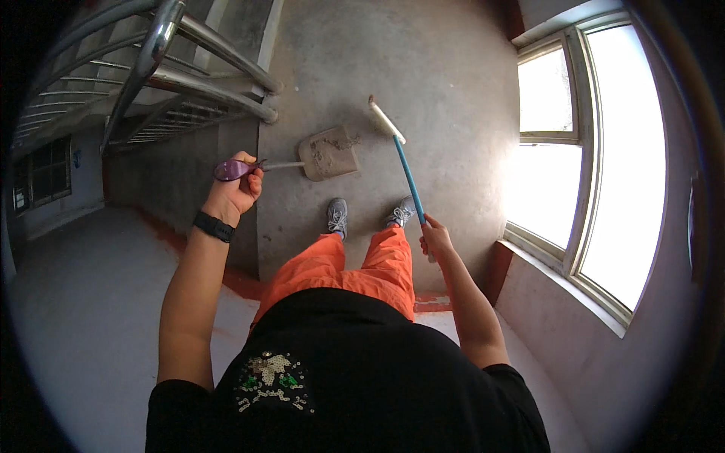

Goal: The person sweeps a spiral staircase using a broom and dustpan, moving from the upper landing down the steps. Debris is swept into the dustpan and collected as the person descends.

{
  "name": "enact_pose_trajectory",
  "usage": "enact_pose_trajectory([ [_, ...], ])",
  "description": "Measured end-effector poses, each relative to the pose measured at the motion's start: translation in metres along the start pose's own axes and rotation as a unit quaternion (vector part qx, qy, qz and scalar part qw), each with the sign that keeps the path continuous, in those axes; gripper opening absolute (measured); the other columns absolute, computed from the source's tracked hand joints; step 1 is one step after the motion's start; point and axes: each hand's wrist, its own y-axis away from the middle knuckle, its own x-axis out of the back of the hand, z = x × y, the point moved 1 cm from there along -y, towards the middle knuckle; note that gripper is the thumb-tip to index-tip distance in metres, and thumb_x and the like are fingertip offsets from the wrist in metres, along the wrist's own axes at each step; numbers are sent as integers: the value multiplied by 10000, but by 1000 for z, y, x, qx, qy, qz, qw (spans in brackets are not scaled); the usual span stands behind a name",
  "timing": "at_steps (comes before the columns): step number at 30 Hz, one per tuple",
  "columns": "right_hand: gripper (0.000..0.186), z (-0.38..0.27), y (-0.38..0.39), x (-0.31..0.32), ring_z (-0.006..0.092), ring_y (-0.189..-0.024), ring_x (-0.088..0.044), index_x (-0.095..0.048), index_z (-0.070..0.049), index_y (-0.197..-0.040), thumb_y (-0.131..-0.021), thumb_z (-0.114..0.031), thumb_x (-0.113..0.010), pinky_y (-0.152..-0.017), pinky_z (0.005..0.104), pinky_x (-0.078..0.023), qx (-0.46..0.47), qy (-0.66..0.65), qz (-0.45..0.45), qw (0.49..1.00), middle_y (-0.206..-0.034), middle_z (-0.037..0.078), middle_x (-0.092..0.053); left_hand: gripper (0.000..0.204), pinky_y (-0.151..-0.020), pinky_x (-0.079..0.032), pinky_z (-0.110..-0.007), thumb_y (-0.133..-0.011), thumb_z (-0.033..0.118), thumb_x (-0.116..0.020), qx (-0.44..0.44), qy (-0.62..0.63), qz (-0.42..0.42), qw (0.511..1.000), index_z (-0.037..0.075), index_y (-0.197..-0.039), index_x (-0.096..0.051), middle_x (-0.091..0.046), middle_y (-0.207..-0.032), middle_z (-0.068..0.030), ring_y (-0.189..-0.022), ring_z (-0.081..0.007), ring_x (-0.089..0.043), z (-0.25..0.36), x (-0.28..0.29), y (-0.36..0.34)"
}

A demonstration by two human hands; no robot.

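Closed around the purple-topped handle of a dustpan [341,164] is my left hand [240,189], with a dark watch on its wrist. Grey dirt and debris [329,155] lie in the dustpan's pan, which is down at the floor ahead of my left shoe. My right hand [436,235] grips the blue stick of a broom [406,172]. The broom's narrow pale head [387,123] is at the floor, to the right of the dustpan and apart from it. Its bristles are hard to make out from above.
Metal stair railings [204,90] rise at the left, beside a drop to lower steps. On the right is a bright window [563,151] with a sill above a low wall. My grey shoes [337,217] stand on the concrete floor [445,68].
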Motion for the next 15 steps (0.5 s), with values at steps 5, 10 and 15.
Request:
enact_pose_trajectory([
  [5, 420, 43, -74, -47, 125, -412, -426, -386, -200, -1314, -896, -193, -430, -346, 291, -367, -15, -121, -52, 991, -549, 24, -451, 193, -380, -390, -175, -709, 148, -631, 11, 5, -1, 1000, 58, -657, -469, -508, -569, -44, -419, -86, -461, 2, 2, -8],
  [10, 393, 10, 1, -60, 125, -400, -434, -436, -153, -1282, -892, -193, -466, -353, 282, -369, -32, -34, -101, 994, -555, 21, -473, 187, -380, -387, -178, -712, 150, -628, 3, 17, 5, 1000, 65, -660, -469, -515, -571, -45, -417, -85, -462, 1, 14, -12],
  [15, 396, -35, 49, -13, 112, -392, -404, -423, -199, -1294, -899, -216, -456, -352, 267, -370, -18, 96, -44, 994, -555, 26, -473, 182, -380, -391, -179, -720, 145, -624, 2, 28, 5, 1000, 68, -667, -467, -524, -585, -52, -418, -85, -465, 0, 12, -12],
])
